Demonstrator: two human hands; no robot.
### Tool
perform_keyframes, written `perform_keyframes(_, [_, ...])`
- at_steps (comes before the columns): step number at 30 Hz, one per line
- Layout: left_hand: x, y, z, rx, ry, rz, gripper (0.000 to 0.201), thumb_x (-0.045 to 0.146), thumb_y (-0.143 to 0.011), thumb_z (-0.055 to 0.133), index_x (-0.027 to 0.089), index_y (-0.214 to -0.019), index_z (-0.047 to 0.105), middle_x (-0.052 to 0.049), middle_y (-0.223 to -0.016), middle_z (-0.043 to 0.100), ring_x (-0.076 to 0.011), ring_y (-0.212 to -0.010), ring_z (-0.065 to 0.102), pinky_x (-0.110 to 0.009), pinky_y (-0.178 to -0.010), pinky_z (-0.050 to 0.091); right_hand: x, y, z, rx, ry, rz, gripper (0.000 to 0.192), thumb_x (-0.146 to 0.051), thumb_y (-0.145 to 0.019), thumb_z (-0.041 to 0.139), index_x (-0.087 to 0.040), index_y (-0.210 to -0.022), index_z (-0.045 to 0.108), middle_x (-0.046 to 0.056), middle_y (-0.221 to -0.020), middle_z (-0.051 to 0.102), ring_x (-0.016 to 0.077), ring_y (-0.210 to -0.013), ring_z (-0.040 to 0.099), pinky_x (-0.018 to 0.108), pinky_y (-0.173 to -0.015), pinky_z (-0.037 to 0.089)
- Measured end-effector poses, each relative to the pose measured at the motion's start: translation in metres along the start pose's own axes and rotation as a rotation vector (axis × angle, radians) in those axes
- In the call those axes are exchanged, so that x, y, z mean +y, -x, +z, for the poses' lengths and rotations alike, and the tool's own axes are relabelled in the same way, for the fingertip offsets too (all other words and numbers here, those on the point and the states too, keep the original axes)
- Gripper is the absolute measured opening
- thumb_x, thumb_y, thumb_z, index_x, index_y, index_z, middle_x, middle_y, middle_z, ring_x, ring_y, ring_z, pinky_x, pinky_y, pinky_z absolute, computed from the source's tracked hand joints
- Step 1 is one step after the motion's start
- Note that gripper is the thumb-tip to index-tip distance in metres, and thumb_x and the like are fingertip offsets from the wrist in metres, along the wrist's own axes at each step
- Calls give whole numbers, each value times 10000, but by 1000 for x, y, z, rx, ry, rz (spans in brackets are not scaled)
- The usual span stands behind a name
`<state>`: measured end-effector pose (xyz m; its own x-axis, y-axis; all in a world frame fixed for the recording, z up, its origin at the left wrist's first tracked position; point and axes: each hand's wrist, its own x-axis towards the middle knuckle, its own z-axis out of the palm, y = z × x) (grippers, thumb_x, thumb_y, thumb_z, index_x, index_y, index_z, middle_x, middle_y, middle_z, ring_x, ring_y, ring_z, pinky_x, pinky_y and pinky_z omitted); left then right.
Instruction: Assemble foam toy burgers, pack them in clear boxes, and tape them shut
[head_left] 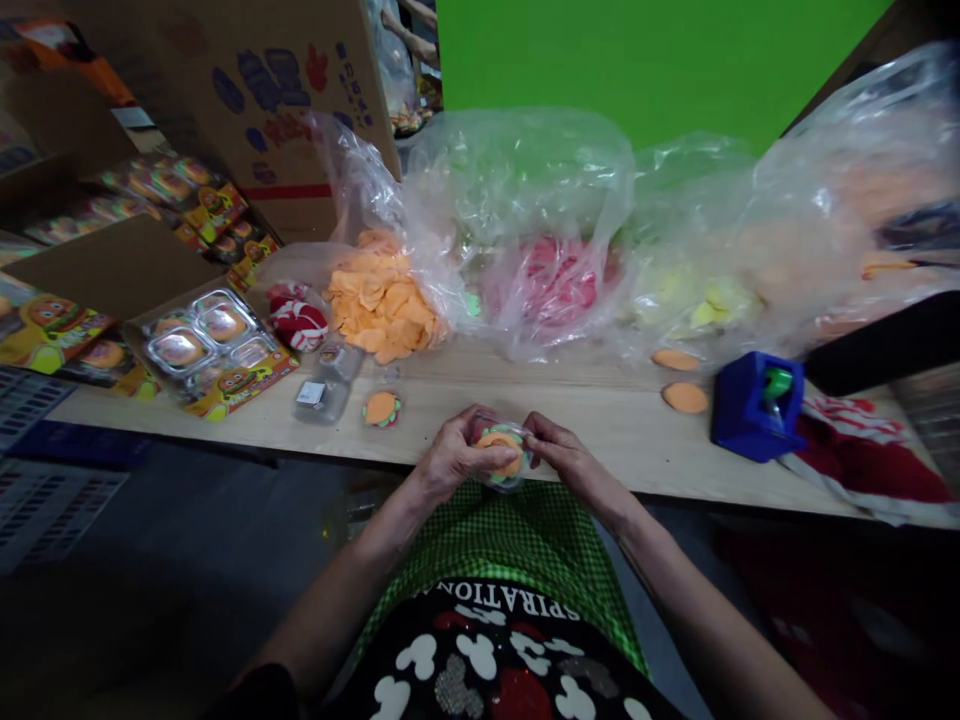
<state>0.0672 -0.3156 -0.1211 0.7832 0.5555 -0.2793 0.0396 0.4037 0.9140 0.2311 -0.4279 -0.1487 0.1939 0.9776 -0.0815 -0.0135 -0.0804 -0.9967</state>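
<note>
My left hand [454, 452] is closed round a toy burger [496, 438], its thumb lying across the orange bun. Green, frilled layers show round the bun's edge. A clear plastic case [507, 484] surrounds the burger at the table's front edge. My right hand [561, 446] pinches the right rim of this case between thumb and fingers. To the left lies another toy burger [382, 408] with an orange top, beside small clear boxes [321, 398], one bearing a white label.
Bags of orange pieces [386, 295], pink pieces [559, 280] and yellow pieces [712, 305] line the back. Two orange discs [684, 397] lie near a blue tape dispenser [756, 405] and red-white cloth [870, 465]. Packed burger sets [217, 350] and a carton [247, 110] stand left.
</note>
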Motion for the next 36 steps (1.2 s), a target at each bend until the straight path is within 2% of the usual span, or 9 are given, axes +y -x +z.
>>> perform_keyframes(6, [6,3,0,-12,-16,27,544,313,-559,922,144,-933,566,8,-781,626,-98,-641,562,-223,-619,475,1,5,9,19,-60,-33,371,-546,-969,502,-222,-789,502,-11,-759,487,170,-741,441,298,-689,342])
perform_keyframes(11, [11,7,4,23,-128,20,538,311,-568,906,142,-990,620,-3,-796,652,-111,-651,583,-230,-634,477,6,-4,14,91,-54,-48,409,-548,-864,613,-222,-678,450,-38,-648,385,150,-631,340,293,-606,275])
perform_keyframes(15, [8,5,5,136,-72,84,511,313,-544,918,131,-937,648,-2,-777,659,-104,-641,580,-221,-629,480,-4,-15,23,171,-19,-86,430,-578,-848,595,-230,-663,424,-41,-631,359,151,-622,322,297,-594,266])
perform_keyframes(20, [7,-1,9,402,170,311,496,332,-590,907,148,-965,641,-4,-833,680,-108,-687,608,-226,-662,512,-20,-18,44,244,94,-131,428,-593,-968,442,-237,-731,430,-25,-699,426,166,-681,401,309,-653,333])
perform_keyframes(24, [9,0,18,523,245,395,496,343,-605,897,159,-987,639,-5,-845,681,-109,-695,615,-224,-663,513,-16,-18,59,313,145,-167,441,-620,-960,450,-246,-730,404,-33,-686,405,160,-647,393,309,-630,333])
perform_keyframes(28, [6,1,25,582,329,401,529,346,-608,886,172,-1026,613,-12,-897,667,-115,-745,617,-228,-700,514,-8,-21,64,407,130,-235,444,-595,-987,432,-251,-714,371,-39,-653,359,156,-609,357,309,-594,311])
perform_keyframes(33, [10,0,28,597,332,392,555,416,-633,848,193,-1058,567,-33,-964,651,-127,-784,604,-246,-729,519,-17,-17,70,355,140,-248,375,-556,-1014,406,-249,-803,449,-12,-724,444,174,-673,423,312,-643,360])
perform_keyframes(36, [14,0,32,594,329,433,566,428,-654,835,202,-1084,545,-38,-1025,638,-128,-817,605,-253,-766,516,-21,-18,73,418,112,-287,356,-541,-1002,432,-251,-795,442,-14,-724,424,174,-670,409,307,-644,364])
